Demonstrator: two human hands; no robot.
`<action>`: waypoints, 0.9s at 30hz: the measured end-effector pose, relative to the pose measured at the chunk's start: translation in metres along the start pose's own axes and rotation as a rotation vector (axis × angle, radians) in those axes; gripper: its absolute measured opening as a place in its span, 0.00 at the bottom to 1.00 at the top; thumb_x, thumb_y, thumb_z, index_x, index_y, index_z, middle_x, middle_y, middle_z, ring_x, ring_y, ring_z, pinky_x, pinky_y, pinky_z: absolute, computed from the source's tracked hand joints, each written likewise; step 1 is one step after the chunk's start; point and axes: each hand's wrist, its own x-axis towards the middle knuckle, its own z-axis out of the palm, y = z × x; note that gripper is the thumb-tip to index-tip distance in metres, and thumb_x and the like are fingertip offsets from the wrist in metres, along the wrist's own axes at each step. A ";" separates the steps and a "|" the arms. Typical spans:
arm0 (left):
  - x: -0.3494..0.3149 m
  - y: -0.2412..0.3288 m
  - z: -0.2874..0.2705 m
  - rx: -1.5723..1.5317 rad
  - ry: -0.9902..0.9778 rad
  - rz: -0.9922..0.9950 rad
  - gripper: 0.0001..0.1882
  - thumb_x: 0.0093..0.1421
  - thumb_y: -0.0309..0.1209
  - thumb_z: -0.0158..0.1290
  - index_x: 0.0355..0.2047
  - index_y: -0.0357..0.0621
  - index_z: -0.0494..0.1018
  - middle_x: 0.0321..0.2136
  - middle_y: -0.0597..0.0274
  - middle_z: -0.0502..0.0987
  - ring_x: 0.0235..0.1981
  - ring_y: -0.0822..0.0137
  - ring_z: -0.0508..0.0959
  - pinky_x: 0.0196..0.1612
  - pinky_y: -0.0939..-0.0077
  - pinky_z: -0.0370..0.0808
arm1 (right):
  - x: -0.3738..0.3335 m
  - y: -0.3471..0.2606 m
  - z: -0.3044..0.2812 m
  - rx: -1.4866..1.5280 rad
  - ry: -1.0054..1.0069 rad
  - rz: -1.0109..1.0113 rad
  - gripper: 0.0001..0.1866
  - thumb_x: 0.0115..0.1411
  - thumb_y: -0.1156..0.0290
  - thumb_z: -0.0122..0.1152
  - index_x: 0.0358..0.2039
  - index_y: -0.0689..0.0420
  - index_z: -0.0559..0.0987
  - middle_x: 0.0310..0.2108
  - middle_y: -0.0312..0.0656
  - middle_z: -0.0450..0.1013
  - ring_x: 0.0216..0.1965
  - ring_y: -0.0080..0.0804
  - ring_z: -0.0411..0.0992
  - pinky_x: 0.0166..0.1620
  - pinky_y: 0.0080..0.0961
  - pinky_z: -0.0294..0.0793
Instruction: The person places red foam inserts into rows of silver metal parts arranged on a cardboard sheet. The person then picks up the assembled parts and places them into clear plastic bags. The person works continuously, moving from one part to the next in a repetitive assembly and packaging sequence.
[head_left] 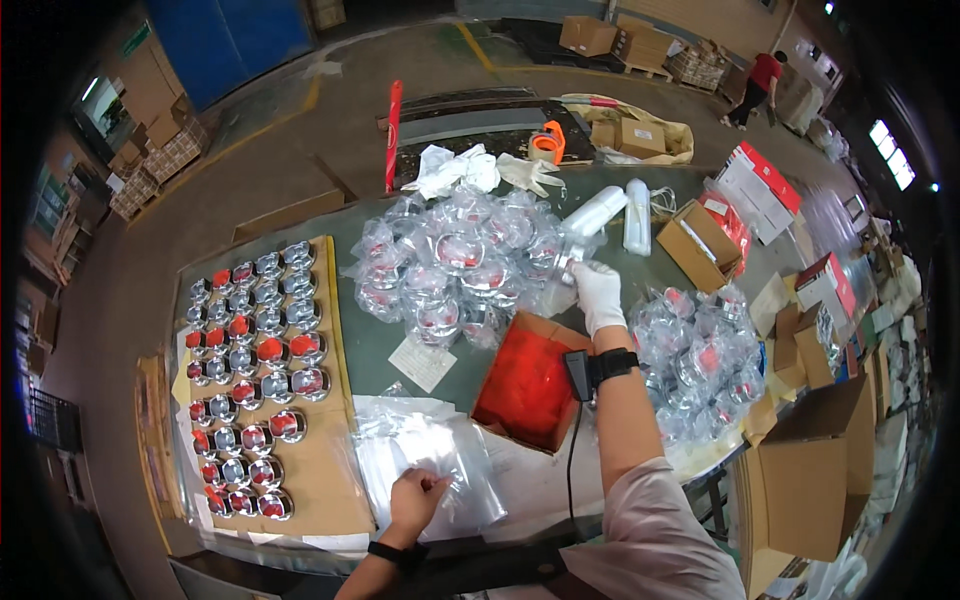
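My gloved right hand (598,292) gripped a bagged part at the edge of the central heap of clear bagged parts (455,265); my bare left hand (415,500) pinched the stack of empty plastic bags (430,455) near the table's front edge. Between them sat an open carton lined red (525,385). Unbagged chrome-and-red parts (250,370) lay in rows on cardboard at left. White-and-red boxes (755,185) stood at right on the green table (375,345); concrete floor (300,150) lay beyond.
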 end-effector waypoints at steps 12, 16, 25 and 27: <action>-0.020 -0.010 -0.013 -0.147 0.044 -0.131 0.15 0.48 0.36 0.68 0.22 0.38 0.77 0.17 0.58 0.76 0.18 0.65 0.75 0.25 0.73 0.72 | 0.038 -0.030 0.038 -0.977 -0.010 -0.294 0.17 0.59 0.63 0.53 0.46 0.56 0.78 0.42 0.56 0.75 0.47 0.54 0.73 0.53 0.43 0.71; -0.023 -0.016 -0.012 -0.230 0.048 -0.112 0.14 0.49 0.36 0.68 0.23 0.37 0.78 0.18 0.57 0.75 0.19 0.66 0.75 0.26 0.73 0.72 | 0.018 -0.049 0.023 -0.846 -0.057 -0.395 0.18 0.56 0.65 0.57 0.44 0.60 0.77 0.40 0.59 0.75 0.44 0.56 0.74 0.49 0.45 0.73; -0.029 0.017 -0.064 -0.213 0.043 0.067 0.12 0.51 0.34 0.66 0.22 0.39 0.78 0.17 0.58 0.73 0.19 0.64 0.72 0.25 0.70 0.70 | -0.252 -0.019 0.053 -0.748 -1.165 -0.285 0.31 0.55 0.46 0.61 0.49 0.57 0.77 0.42 0.52 0.76 0.44 0.48 0.75 0.48 0.39 0.73; -0.032 0.010 -0.075 -0.204 0.042 0.087 0.13 0.50 0.36 0.67 0.25 0.39 0.78 0.18 0.58 0.73 0.19 0.65 0.72 0.25 0.70 0.71 | -0.263 0.002 0.062 -0.548 -1.194 -0.144 0.27 0.56 0.47 0.61 0.43 0.59 0.81 0.35 0.50 0.79 0.39 0.43 0.77 0.45 0.36 0.74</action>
